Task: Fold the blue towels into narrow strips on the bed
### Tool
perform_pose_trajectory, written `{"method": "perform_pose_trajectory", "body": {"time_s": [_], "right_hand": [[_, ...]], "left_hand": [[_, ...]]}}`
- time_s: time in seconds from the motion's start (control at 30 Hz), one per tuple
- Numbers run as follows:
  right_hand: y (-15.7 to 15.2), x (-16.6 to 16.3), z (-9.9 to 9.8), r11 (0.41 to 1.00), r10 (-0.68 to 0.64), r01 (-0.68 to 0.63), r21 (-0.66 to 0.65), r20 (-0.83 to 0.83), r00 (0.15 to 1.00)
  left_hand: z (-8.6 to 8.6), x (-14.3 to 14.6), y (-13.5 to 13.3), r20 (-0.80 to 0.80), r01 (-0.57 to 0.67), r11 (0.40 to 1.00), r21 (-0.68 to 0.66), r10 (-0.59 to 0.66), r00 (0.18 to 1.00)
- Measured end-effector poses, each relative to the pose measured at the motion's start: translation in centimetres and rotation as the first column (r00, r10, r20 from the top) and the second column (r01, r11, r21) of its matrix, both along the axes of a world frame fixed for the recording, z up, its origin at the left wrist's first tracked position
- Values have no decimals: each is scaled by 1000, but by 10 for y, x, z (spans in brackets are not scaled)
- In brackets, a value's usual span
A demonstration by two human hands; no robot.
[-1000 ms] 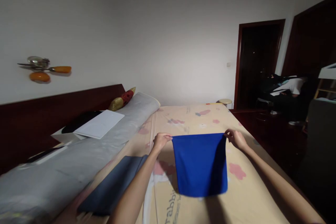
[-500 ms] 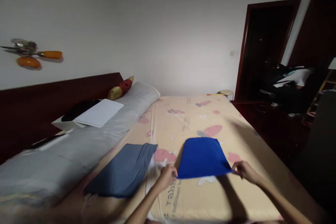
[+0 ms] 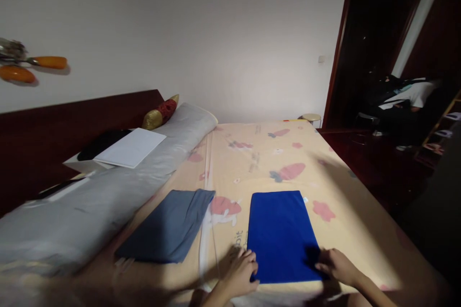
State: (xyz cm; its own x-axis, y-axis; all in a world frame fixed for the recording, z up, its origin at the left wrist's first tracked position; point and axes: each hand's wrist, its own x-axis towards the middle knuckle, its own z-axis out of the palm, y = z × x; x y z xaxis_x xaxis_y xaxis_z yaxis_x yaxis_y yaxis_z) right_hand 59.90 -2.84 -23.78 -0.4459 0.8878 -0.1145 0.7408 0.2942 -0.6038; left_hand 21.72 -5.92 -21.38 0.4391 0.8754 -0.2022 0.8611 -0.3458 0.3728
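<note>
A bright blue cloth [image 3: 283, 235] is laid flat on the bed sheet [image 3: 345, 230] at lower centre of the frame, its near corners held down by the left hand [image 3: 240, 273] and the right hand [image 3: 335, 266], fingers curled on the edge. The laying-out step appears finished; a further fold would call for a fresh grip. A folded grey cloth [image 3: 169, 231] lies just left.

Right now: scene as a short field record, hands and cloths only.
surface: bed sheet, carrot print
blue cloth: folded, flat on the sheet
left hand: at the blue cloth's near left corner
right hand: at its near right corner
grip: cannot tell whether pinched or resting
grey cloth: folded, left of the blue one, untouched
</note>
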Motion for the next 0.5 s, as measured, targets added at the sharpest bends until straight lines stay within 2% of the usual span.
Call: {"method": "perform_pose_trajectory", "body": {"time_s": [0.07,0.13,0.27,0.37,0.43,0.5], "right_hand": [[5,-28,-1,990,-57,56,125,3,998],[7,-65,-10,975,-127,123,184,8,992],[2,-131,-42,969,-150,137,206,46,988],[-7,-152,-64,964,-143,114,239,108,984],[-11,-153,-74,961,-139,101,257,134,981],[-12,-150,-79,956,-143,99,275,145,979]], "left_hand": [[-4,26,4,34,0,989,145,-5,999],[-17,54,10,55,-74,962,263,61,997],[-65,96,17,39,-223,902,371,224,974],[-98,104,15,-20,-251,887,387,280,960],[-109,103,12,-50,-229,884,409,272,961],[-112,100,10,-63,-214,876,433,266,962]]}}
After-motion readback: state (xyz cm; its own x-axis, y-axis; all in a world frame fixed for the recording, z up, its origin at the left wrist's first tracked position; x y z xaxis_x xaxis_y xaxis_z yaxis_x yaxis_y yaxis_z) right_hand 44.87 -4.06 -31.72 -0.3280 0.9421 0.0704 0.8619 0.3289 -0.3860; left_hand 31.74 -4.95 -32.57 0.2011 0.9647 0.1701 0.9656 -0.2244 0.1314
